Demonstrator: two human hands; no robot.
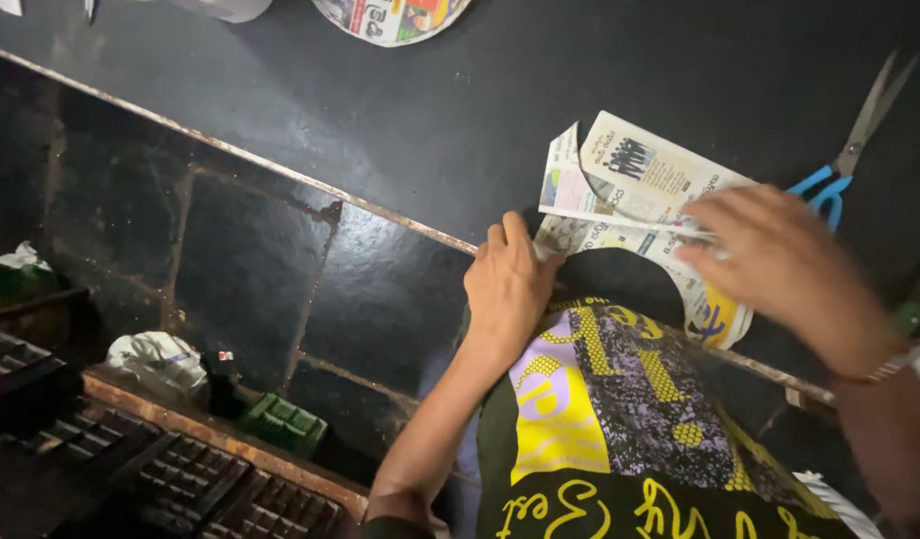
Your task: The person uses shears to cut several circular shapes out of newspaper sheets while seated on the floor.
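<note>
— What is held at the edge of the dark counter point(400, 130)?

— A cut piece of newspaper point(629, 190), thin and creased, is pinned there, its lower edge curved around a rounded notch. It lies on the matte black slab, just at the rusty metal rim point(280, 172) nearest the person.

— How are the hands placed?

— The left hand point(508, 284) is pressed on the paper's left corner, fingers curled over the edge. The right hand point(779, 260) is laid across the right part of the sheet; it is blurred, so it cannot be told whether its fingers are closed on the paper.

— What else is seen?

— Scissors point(849, 150) with blue loop handles and long steel blades are lying to the right, beyond the right hand. A round printed paper disc point(390, 18) is seen at the far edge. Below left, dark gridded trays point(210, 479) and a crumpled white bag point(158, 357) are seen.
</note>
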